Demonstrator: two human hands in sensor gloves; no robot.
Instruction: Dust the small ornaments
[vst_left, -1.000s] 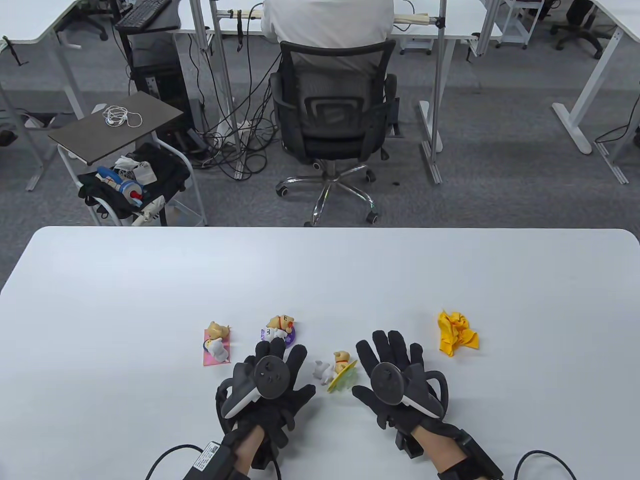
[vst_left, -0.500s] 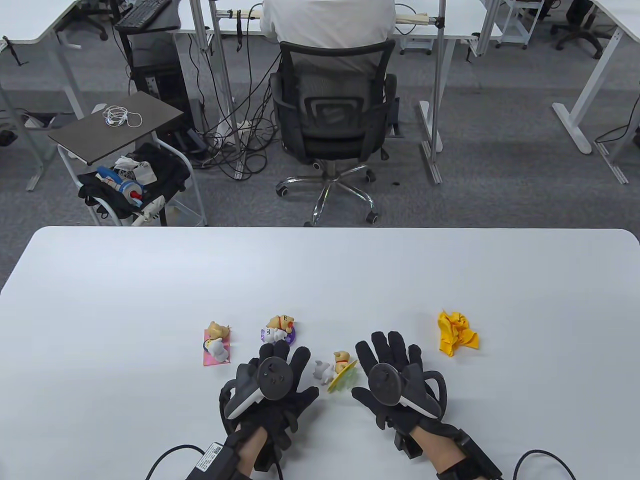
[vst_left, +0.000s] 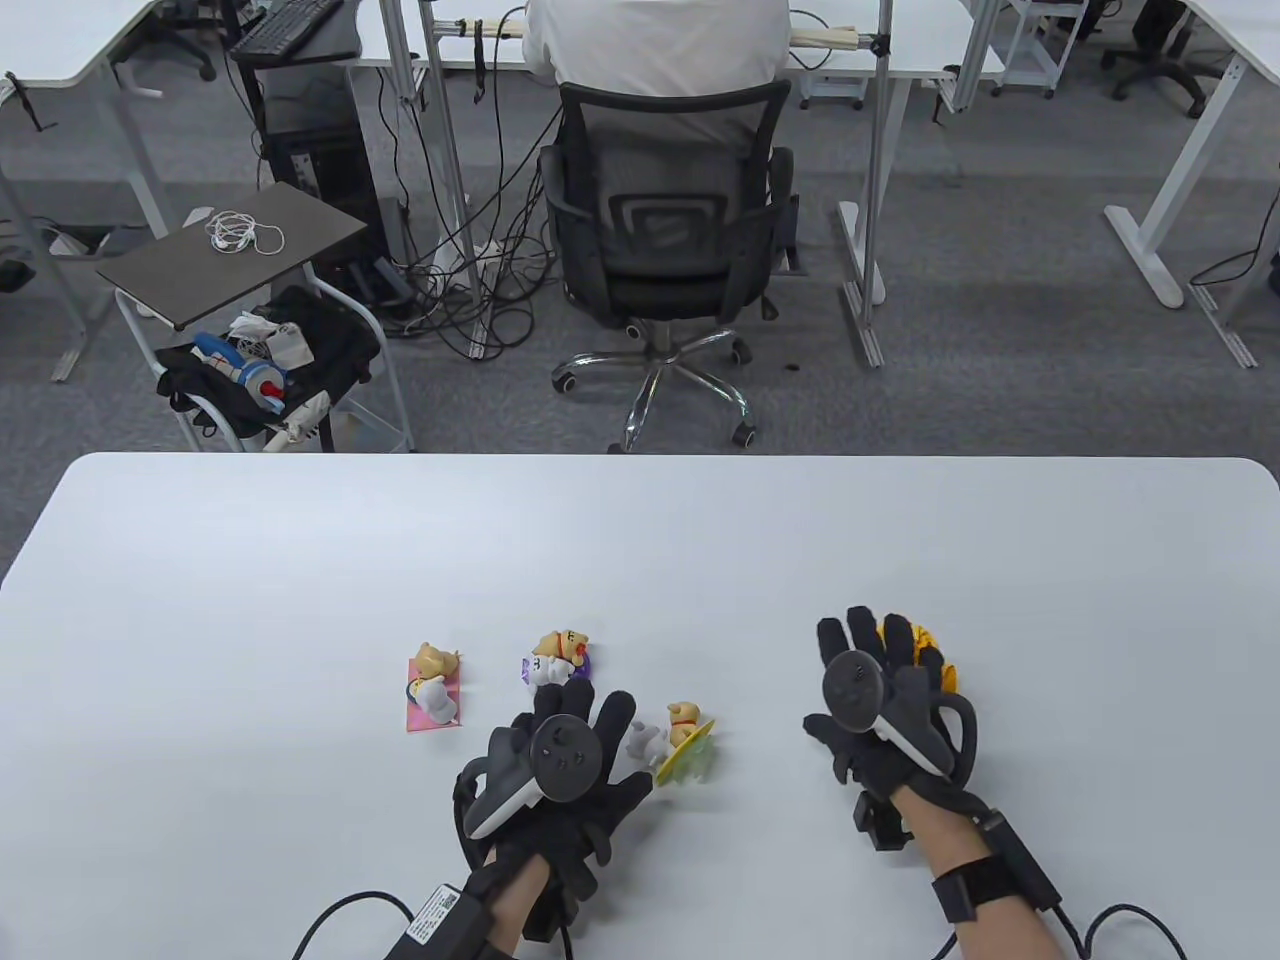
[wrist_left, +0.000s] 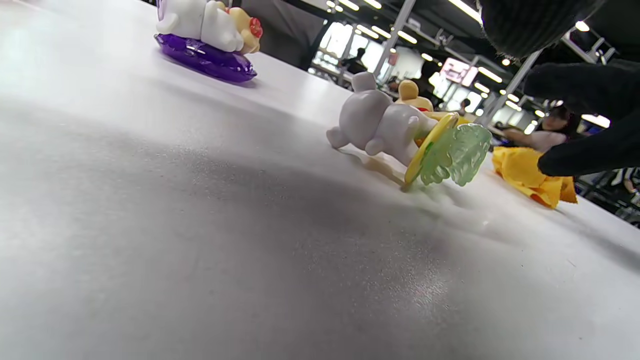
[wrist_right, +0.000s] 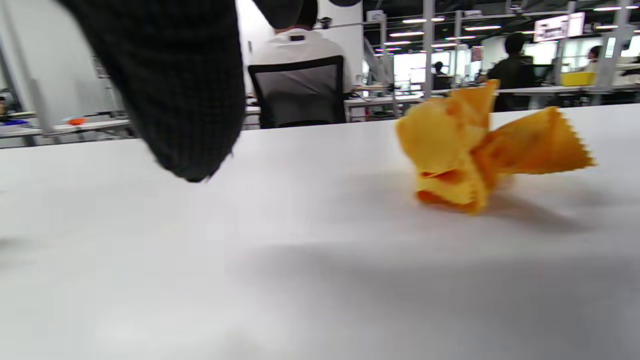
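Three small animal ornaments lie on the white table (vst_left: 300, 560): one on a pink base (vst_left: 434, 688), one on a purple base (vst_left: 560, 656) (wrist_left: 206, 31), and a tipped one with a yellow and green base (vst_left: 678, 744) (wrist_left: 400, 131). My left hand (vst_left: 580, 735) lies spread, fingers straight, its fingertips beside the tipped ornament and holding nothing. A crumpled yellow cloth (vst_left: 930, 655) (wrist_right: 480, 155) lies at the right. My right hand (vst_left: 880, 650) hovers over the cloth with fingers extended, covering most of it; the right wrist view shows the cloth still free on the table.
A person in a white shirt (vst_left: 655, 45) sits on a black office chair (vst_left: 665, 230) beyond the table's far edge. A small cart with a dark top (vst_left: 235, 255) stands at the back left. Cables run from both wrists off the near edge.
My right hand has moved right and forward, from beside the tipped ornament to over the yellow cloth. My left hand has slid slightly right toward the tipped ornament.
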